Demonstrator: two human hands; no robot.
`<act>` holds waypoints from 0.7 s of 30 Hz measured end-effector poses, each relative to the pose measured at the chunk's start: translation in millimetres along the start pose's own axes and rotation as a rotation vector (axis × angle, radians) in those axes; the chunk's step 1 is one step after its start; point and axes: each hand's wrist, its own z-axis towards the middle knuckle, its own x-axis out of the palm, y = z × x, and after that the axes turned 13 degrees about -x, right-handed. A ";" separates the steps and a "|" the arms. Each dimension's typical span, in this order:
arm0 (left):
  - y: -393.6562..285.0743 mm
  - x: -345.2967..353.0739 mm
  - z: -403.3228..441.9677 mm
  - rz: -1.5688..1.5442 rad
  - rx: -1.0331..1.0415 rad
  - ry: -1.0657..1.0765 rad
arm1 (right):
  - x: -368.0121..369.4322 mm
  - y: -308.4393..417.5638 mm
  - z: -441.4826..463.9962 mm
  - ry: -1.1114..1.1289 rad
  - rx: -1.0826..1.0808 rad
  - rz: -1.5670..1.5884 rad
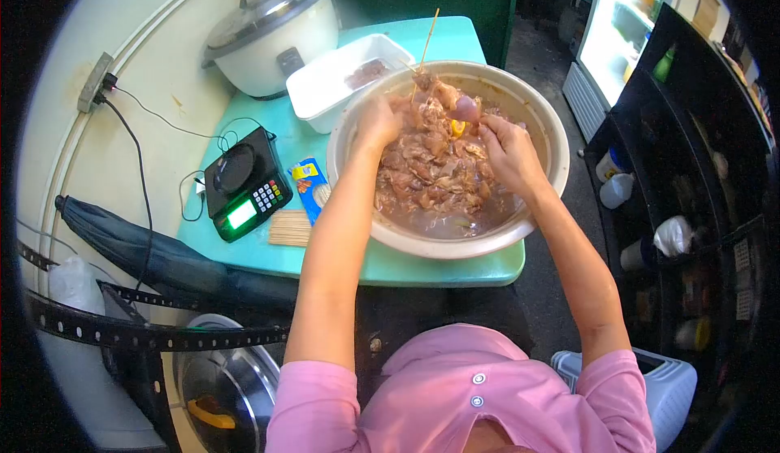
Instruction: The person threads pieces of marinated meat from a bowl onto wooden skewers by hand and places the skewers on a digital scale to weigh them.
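Note:
A wide pale basin (455, 250) full of raw sliced meat (431, 169) in brownish liquid stands on the turquoise table. Over its left side, my left hand (380, 120) is closed near a thin wooden skewer (429, 34) that points up, with meat bunched around its lower part; the fingertips are hard to make out. My right hand (508, 148) pinches a purplish-pink piece of meat (465, 110) beside the skewer. Just below that piece lies something yellow (457, 128). A white rectangular tub (313, 87) holding a little meat sits behind the basin at the left.
Left of the basin are a black digital scale (244, 181), a bundle of skewers (288, 229) and a blue packet (309, 185) on the table (390, 270). A large rice cooker (272, 39) stands at the back left. Black shelves (691, 169) and a lit fridge (621, 30) are at the right.

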 end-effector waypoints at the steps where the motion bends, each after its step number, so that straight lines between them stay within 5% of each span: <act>1: 3.1 0.3 3.1 0.002 0.004 -0.003 | 0.5 -1.4 0.0 -0.015 -0.012 -0.006; 7: 20.5 -13.5 8.5 -0.477 -0.210 0.096 | -0.8 -1.8 0.5 -0.017 -0.028 -0.011; 15: 12.0 -20.9 -1.3 -0.264 -0.112 0.002 | 0.3 -6.6 0.7 -0.020 -0.034 -0.029; 17: 22.9 -16.0 7.4 -0.086 -0.047 -0.248 | 1.0 -8.0 0.5 -0.016 -0.037 -0.039; 21: 26.8 -17.1 10.1 -0.184 -0.049 -0.197 | 1.3 -12.1 0.3 0.005 -0.027 -0.033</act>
